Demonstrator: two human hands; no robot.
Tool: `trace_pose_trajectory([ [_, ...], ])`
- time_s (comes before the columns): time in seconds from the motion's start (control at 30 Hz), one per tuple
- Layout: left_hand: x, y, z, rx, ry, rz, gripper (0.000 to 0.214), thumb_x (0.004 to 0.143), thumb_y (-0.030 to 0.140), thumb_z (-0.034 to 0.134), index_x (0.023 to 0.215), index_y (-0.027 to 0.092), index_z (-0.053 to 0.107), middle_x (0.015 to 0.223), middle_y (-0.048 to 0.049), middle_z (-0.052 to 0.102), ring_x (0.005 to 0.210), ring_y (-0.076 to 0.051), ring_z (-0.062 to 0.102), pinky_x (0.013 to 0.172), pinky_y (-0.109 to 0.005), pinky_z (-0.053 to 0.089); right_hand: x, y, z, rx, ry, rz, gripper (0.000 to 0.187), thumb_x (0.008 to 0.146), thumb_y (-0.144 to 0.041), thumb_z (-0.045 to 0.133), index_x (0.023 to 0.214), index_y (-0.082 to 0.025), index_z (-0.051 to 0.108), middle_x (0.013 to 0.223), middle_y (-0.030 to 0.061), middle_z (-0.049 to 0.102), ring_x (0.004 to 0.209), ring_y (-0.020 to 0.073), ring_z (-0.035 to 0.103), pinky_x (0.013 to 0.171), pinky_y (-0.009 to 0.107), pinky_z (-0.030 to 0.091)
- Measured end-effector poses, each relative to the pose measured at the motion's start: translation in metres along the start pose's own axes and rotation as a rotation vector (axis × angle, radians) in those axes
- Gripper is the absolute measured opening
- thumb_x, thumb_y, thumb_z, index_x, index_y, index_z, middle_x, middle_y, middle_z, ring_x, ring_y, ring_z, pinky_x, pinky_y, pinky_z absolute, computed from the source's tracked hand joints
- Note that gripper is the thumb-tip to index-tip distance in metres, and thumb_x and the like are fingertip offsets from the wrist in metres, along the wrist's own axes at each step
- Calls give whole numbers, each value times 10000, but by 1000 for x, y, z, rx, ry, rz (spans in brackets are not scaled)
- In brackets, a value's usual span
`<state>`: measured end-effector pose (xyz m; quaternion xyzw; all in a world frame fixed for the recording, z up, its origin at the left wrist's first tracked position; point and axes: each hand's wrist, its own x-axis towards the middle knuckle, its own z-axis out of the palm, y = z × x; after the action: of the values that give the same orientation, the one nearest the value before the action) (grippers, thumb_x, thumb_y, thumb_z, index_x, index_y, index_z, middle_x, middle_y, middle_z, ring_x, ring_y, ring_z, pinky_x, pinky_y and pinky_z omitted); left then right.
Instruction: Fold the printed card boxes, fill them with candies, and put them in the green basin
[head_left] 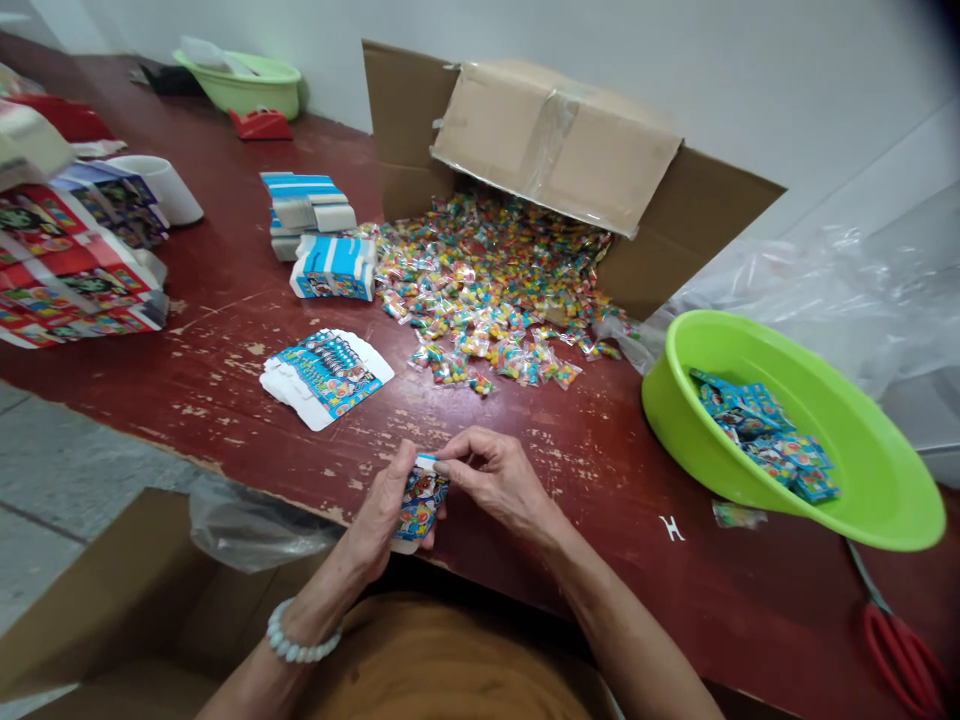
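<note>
My left hand (382, 505) is wrapped round a small blue printed candy box (421, 500) at the table's front edge. The fingers of my right hand (491, 475) pinch the white flap at the top of the same box. Whether anything is inside it, I cannot tell. Just beyond, a fanned stack of flat blue cartons (330, 375) lies on the table. Farther back is a heap of small clear packets of coloured candy (487, 290), spilling from a cardboard box (559, 140) on its side.
A green basin (877, 480) at the right holds several blue candy boxes (772, 435). Red-handled scissors (900, 650) lie by it, near a loose candy packet (739, 515). Bundled blue cartons (334, 268) and red carton stacks (75, 270) stand left. An open cardboard box (150, 580) sits below the edge.
</note>
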<state>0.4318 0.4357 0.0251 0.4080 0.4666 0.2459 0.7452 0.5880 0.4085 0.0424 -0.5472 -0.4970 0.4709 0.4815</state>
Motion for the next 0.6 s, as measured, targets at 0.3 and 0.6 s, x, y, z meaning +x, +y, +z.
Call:
trace_pose_trajectory([
  [0.3, -1, 2, 4, -114, 3, 16, 609, 779, 750, 532, 665, 157, 608, 508, -20, 622, 356, -117, 545, 368, -201, 421, 1, -2, 13, 6, 139, 14, 231, 752, -394, 768, 733, -184, 674, 736, 10, 661, 542, 113, 590, 493, 231, 450],
  [0.6, 0, 1, 6, -118, -29, 8, 610, 808, 780, 464, 787, 183, 589, 478, 8, 597, 341, -123, 531, 352, -201, 404, -2, -1, 12, 64, 101, -11, 251, 757, -418, 760, 712, -192, 661, 734, 16, 645, 660, 152, 606, 625, 287, 505],
])
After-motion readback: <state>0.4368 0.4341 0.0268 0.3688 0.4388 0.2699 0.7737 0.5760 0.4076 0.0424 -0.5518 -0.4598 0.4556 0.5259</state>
